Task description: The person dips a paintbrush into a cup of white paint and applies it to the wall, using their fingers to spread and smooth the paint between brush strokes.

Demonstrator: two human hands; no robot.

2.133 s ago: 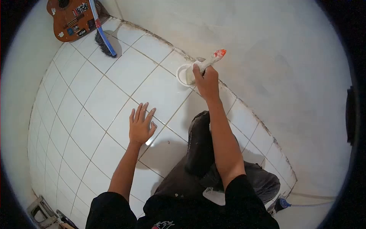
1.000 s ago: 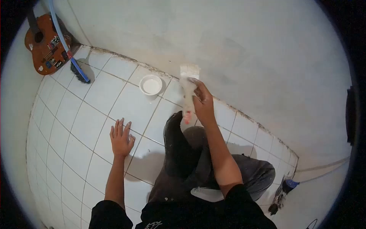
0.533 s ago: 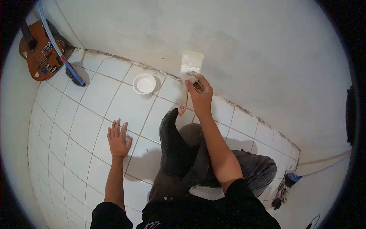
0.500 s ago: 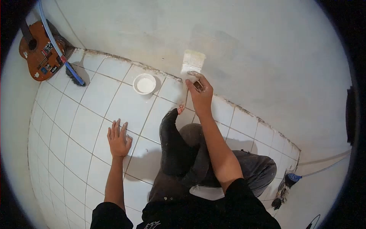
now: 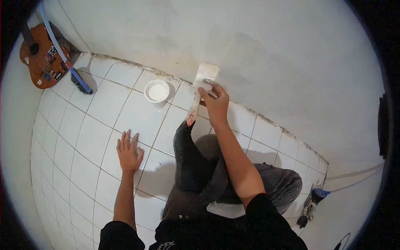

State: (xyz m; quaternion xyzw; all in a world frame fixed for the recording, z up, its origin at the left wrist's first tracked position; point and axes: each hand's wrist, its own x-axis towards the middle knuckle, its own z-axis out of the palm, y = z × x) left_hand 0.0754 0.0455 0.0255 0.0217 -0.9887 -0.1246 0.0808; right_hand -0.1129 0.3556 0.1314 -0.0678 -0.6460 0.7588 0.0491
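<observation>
My right hand point(image 5: 216, 104) grips a wide paintbrush point(image 5: 200, 87) with white bristles and a red-tipped handle. The bristles press against the white wall point(image 5: 250, 50) just above the floor line, and the handle points down toward my knee. A small white bowl of paint point(image 5: 156, 91) stands on the tiled floor to the left of the brush. My left hand point(image 5: 128, 152) rests flat on the white floor tiles point(image 5: 91, 125), fingers spread, holding nothing. My legs in dark trousers are folded under me.
A brown guitar with stickers point(image 5: 39, 56) leans in the far left corner, with a blue-handled broom point(image 5: 71, 71) across it. At the lower right, a blue-capped object point(image 5: 320, 194) with a cable lies by the wall.
The brush left the paint bowl and turned bristles-up against the wall. Over the last half second the brush slid down the wall a little and tilted. My left hand stayed planted.
</observation>
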